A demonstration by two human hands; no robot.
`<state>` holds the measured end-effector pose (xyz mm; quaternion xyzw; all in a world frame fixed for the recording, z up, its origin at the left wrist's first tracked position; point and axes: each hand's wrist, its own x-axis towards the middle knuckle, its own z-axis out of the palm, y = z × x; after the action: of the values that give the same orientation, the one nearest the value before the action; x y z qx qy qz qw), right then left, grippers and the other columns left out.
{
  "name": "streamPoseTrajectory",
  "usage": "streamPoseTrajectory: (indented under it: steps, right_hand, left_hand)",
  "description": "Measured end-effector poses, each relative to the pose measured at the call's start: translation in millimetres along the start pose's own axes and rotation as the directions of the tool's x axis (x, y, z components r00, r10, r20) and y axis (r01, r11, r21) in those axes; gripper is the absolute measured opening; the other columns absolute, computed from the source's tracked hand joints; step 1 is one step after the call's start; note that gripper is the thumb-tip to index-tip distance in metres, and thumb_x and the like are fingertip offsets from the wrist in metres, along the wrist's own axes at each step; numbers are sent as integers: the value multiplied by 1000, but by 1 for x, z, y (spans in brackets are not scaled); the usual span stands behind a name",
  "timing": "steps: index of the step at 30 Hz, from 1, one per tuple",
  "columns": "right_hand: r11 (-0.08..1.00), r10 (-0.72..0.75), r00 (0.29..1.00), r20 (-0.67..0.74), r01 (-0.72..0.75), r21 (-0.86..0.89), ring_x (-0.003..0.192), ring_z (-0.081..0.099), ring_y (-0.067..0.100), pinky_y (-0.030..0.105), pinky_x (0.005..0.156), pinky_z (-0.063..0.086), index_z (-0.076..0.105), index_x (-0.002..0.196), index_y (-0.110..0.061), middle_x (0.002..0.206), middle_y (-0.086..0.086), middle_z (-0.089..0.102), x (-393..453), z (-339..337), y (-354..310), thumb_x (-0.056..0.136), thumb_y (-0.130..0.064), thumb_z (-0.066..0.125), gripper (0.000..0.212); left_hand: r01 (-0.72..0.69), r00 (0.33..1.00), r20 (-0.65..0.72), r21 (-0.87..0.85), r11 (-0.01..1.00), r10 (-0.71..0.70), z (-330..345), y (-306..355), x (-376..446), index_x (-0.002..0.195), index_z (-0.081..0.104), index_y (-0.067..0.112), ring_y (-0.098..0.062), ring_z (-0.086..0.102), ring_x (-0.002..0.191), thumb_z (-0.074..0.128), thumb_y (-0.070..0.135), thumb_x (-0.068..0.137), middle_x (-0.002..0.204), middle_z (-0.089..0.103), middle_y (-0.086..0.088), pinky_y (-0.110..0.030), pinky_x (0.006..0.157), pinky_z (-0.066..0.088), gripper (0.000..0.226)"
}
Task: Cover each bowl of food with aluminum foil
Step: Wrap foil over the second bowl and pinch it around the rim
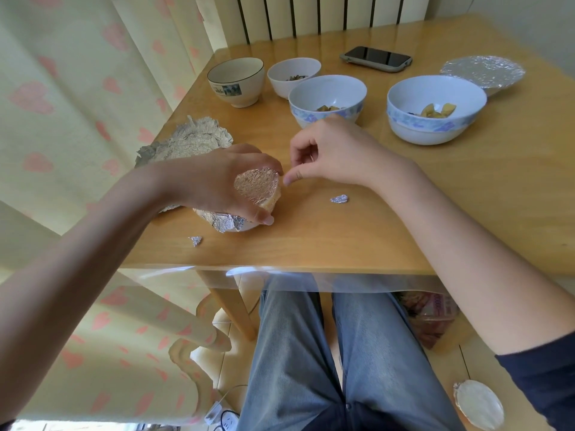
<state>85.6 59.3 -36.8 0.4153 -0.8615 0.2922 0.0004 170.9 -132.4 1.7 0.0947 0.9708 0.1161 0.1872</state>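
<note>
Lap: legs in blue jeans [311,353], nearest the camera, under the table's near edge.
Table [342,237]: light wood beneath a clear plastic sheet.
Left hand [224,181]: fingers curled over a foil-covered bowl [252,194] at the near left of the table, gripping it with its foil top tilted toward the camera.
Right hand [329,150]: just right of that bowl, holding nothing, fingers loosely curled, fingertips close to the foil rim.
Loose foil sheet [183,141]: crumpled, far-left of the held bowl, partly under the left hand.
Foil scraps: one [339,199] right of the bowl, one [195,241] near-left.
Uncovered bowls: cream bowl [236,80], small white bowl [294,76], two blue-patterned bowls [326,98] [435,108] with food.
Covered bowl [482,73]: far right, foil over its top.
Phone [376,59]: far centre, screen up.
</note>
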Motion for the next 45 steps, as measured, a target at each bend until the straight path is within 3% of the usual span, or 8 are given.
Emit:
streamPoseTrajectory:
  steps: [4, 8, 11, 15, 18, 29, 39, 45]
  right_hand:
    - [999, 29, 999, -45, -31, -36, 61, 47, 2, 23, 56, 35, 67, 75, -27, 61, -14, 50, -29, 5, -8, 77, -44, 73, 18]
    - [998, 57, 998, 3, -57, 20, 62, 46, 2, 27, 59, 38, 69, 78, -29, 66, -13, 53, -50, 24, -23, 80, -38, 71, 10]
    - [993, 102, 995, -11, -101, 60, 63, 48, 4, 27, 58, 40, 69, 80, -28, 70, -11, 57, -55, 35, -27, 78, -40, 73, 13]
    - [984, 174, 982, -75, -170, 54, 64, 52, 3, 26, 57, 44, 65, 83, -27, 68, -12, 58, -54, 43, -35, 70, -59, 72, 35]
    - [982, 188, 976, -113, -183, 52, 66, 53, 4, 25, 57, 44, 63, 82, -27, 66, -12, 56, -51, 45, -42, 68, -64, 71, 40]
    - [987, 160, 980, -122, -156, 46, 64, 46, 2, 26, 57, 41, 60, 88, -26, 68, -12, 55, -56, 44, -42, 77, -48, 72, 27]
    - [976, 206, 974, -92, -198, 91, 66, 50, 7, 38, 69, 52, 62, 91, -23, 72, -8, 57, -66, 45, -39, 81, -24, 73, 14]
    - [959, 264, 956, -125, -247, 137, 64, 56, 15, 33, 61, 50, 62, 80, -21, 60, -9, 51, -71, 61, -69, 77, -52, 70, 32]
  left_hand:
    - [79, 997, -25, 22, 997, -79, 4, 7, -3, 140, 32, 53, -13, 29, 140, 65, 73, 55, 152, 25, 17, -30, 107, 26, 93]
    - [85, 996, 26, 82, 993, -88, 0, 2, -8, 141, -1, 66, -13, -23, 146, 49, 96, 43, 159, -19, 20, -52, 118, -8, 114]
    - [6, 997, 76, 109, 994, -15, -8, -9, -11, 134, -13, 73, -7, -35, 139, 50, 97, 38, 154, -27, 24, -50, 115, -13, 117]
    - [-42, 982, 189, 135, 990, 16, -13, -15, -5, 130, -8, 77, -5, -29, 142, 62, 88, 38, 154, -21, 31, -51, 118, -7, 117]
    - [-53, 977, 208, 86, 995, 34, -10, -14, 2, 131, 6, 78, -1, -4, 146, 66, 81, 40, 154, -1, 33, -36, 117, 7, 109]
    - [-61, 998, 2, 46, 997, 61, 4, -13, 1, 135, 34, 55, -11, 41, 123, 64, 63, 49, 127, 38, 24, -36, 103, 38, 92]
    - [33, 987, 155, 114, 993, -50, -12, -12, 3, 142, -4, 64, -11, 11, 147, 64, 88, 36, 156, 10, 24, -41, 116, 17, 128]
    - [-46, 996, 80, 196, 979, 30, -16, -33, 9, 140, -12, 66, -2, -3, 147, 90, 51, 56, 160, -8, 22, -27, 112, 7, 133]
